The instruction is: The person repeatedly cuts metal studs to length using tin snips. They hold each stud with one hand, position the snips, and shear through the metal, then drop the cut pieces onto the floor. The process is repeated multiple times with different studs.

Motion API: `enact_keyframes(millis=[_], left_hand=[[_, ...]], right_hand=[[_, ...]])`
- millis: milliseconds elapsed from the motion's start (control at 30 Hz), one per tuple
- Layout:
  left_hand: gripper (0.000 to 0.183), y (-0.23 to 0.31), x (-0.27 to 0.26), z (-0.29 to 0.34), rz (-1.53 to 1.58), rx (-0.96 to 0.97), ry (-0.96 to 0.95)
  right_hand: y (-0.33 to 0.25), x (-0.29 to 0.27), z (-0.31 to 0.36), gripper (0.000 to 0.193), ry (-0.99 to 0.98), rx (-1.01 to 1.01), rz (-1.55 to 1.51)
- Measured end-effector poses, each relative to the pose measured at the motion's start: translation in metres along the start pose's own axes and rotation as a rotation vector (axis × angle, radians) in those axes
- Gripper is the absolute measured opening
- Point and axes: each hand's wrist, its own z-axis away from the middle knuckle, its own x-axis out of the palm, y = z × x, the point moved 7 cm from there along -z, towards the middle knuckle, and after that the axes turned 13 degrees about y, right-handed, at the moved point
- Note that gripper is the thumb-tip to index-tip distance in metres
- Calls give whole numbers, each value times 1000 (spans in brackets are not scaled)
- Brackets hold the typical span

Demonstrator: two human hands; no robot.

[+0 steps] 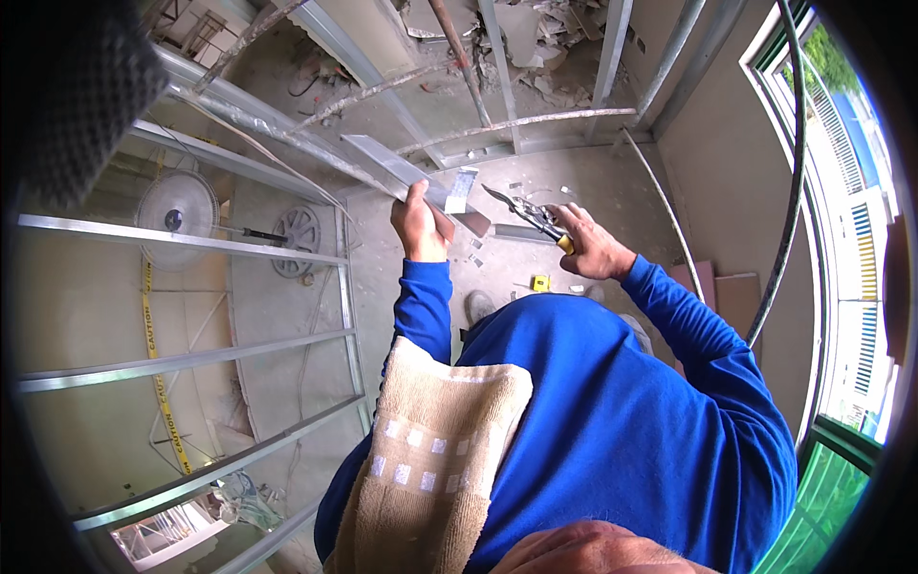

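My left hand (pixel 419 228) is closed round a length of thin metal channel (pixel 381 161), which slants in front of me. Near my fingers a bright metal flap (pixel 461 191) stands out from the channel. In my right hand (pixel 595 249) is a pair of tin snips (pixel 524 210) with yellow grips. Their blades point left toward the flap and look apart from it. Beyond the snips, another metal strip (pixel 524 232) lies on the floor. A yellow tape measure (pixel 541 283) rests on the floor near my feet, with small metal offcuts around.
A metal stud frame (pixel 191 236) runs along my left, with a round fan (pixel 179 218) behind it. Broken board rubble (pixel 564 72) lies beyond the studs ahead. A dark cable (pixel 792 182) hangs by the window on the right. A tan towel (pixel 421 459) drapes over my shoulder.
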Motion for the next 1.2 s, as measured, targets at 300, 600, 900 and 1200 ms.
enact_keyframes(millis=[300,600,900,1200], left_hand=[[38,-34,-8,-3,-70,57,-109],[37,-9,-17,27,-453,830,37],[31,-20,-19,2,-106,146,-371],[64,10,-6,46,-38,35,-799]], right_hand=[[-7,-13,-13,81,31,-100,228],[36,19,-3,61,44,150,174],[137,49,11,34,-139,527,-590],[83,11,4,51,-109,540,-946]])
